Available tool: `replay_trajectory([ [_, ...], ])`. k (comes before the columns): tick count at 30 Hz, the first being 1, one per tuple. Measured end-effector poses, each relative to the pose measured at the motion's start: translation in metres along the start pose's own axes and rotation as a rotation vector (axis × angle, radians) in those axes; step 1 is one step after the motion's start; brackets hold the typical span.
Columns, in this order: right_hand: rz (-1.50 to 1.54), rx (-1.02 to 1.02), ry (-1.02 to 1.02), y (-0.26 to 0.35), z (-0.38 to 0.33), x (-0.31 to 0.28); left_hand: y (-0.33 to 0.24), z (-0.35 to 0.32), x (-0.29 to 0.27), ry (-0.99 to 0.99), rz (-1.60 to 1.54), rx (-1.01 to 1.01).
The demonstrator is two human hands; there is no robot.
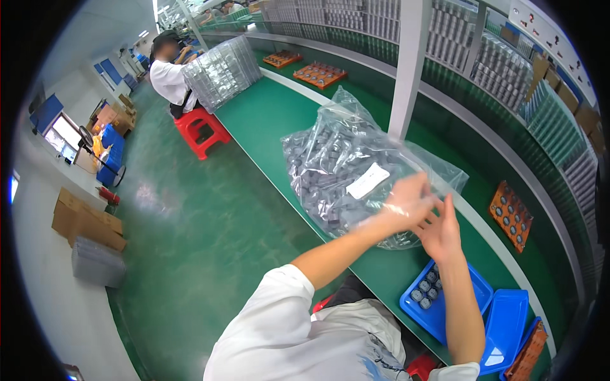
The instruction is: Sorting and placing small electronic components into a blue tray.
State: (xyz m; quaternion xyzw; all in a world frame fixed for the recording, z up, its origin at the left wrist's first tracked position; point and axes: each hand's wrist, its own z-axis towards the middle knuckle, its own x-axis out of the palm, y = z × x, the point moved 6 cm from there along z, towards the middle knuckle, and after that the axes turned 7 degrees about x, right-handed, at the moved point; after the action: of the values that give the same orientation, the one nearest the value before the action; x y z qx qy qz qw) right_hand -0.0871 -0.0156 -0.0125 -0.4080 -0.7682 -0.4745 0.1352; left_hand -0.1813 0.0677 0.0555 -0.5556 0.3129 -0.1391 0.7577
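Shows a co-worker (170, 79) on a red stool (200, 117), brown cardboard (82, 217) by a pale wall (41, 267), a black fan (86, 135) and, indistinctly, perhaps a red extinguisher (109, 195).

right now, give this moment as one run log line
left hand: blurred, at clear plastic bag of grey parts; right hand: beside bag; under right forearm: blue rectangular plastic tray

The left hand (410, 200) was blurred, its grip on the bag (330, 162) unclear, as was the right hand's (443, 235). The right forearm (464, 311) hid part of the tray (479, 286). Print on the label (368, 181) was too small to read; the lower edge cut off the shirt (273, 330)
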Motion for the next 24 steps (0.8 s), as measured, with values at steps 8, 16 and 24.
replay_trajectory([
  [8, 0.543, -0.189, 0.094, -0.037, -0.09, -0.04, -0.045, -0.08, 0.084, 0.106, 0.013, 0.742],
  [16, 0.81, -0.427, 0.148, -0.046, -0.159, -0.081, -0.082, -0.107, 0.163, 0.365, -0.087, 0.95],
  [24, 0.676, -0.288, -0.235, -0.042, -0.21, -0.143, -0.063, -0.084, 0.192, 0.647, -0.059, 0.557],
])
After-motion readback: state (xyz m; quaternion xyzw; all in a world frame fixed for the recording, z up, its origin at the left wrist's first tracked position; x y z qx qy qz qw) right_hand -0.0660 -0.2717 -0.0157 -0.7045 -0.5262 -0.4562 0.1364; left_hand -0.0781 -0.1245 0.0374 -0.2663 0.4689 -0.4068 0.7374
